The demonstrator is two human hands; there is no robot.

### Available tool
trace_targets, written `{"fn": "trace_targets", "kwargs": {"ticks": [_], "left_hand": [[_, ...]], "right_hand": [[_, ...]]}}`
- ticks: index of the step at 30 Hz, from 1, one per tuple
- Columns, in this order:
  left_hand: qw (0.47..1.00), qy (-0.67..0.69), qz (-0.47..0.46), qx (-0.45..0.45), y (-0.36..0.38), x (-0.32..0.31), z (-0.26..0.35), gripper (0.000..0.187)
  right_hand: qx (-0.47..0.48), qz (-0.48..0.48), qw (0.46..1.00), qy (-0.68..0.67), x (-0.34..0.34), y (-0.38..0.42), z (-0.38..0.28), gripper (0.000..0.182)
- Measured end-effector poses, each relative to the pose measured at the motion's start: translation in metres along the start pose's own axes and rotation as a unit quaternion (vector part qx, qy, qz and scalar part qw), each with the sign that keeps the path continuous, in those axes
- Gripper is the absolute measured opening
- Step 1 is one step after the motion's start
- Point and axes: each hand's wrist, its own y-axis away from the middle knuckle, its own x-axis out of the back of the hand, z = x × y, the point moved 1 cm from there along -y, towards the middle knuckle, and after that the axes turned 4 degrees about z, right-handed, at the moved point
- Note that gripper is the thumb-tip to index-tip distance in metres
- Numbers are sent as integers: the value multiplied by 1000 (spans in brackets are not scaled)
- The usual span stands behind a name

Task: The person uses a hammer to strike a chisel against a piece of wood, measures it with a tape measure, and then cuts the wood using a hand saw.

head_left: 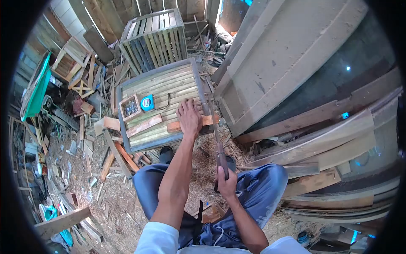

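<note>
A slatted wooden table [169, 87] with a dark frame stands before me. My left hand [190, 118] presses a reddish wood piece [174, 126] down near its right front edge, the fingers spread over it. The piece juts past the edge. My right hand [226, 182] is wrapped round the dark handle of a hand saw [217, 135]. The blade crosses the piece's jutting end, right of my left hand. On the table lie a blue tape measure [147, 103], a small wooden box [130, 108] of metal bits and a loose wood strip [144, 125].
A slatted crate [163, 46] stands behind the table. Large wooden panels [279, 63] lean at the right, above stacked boards [330, 201]. Wood scraps [110, 167] and sawdust cover the floor at the left. A plank [63, 222] lies at the lower left.
</note>
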Motion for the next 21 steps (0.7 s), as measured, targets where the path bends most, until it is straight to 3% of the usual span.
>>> {"fn": "trace_targets", "kwargs": {"ticks": [3,6,15,19,21], "left_hand": [[998,-28,44,-32,-2,-4,-1,39],[999,-43,15,-26,-4,-10,-4,45],[998,-62,6,-5,-5,-16,-9,49],[998,-63,1,-6,-7,-12,-6,51],[998,-67,2,-7,-6,-13,-7,52]], "right_hand": [[-6,9,1000,19,-2,1,20,40],[-9,32,999,-31,-10,-5,24,38],[79,60,990,100,-41,-28,-4,37],[107,50,984,133,-15,10,-12,30],[73,63,989,109,-14,13,-5,29]]}}
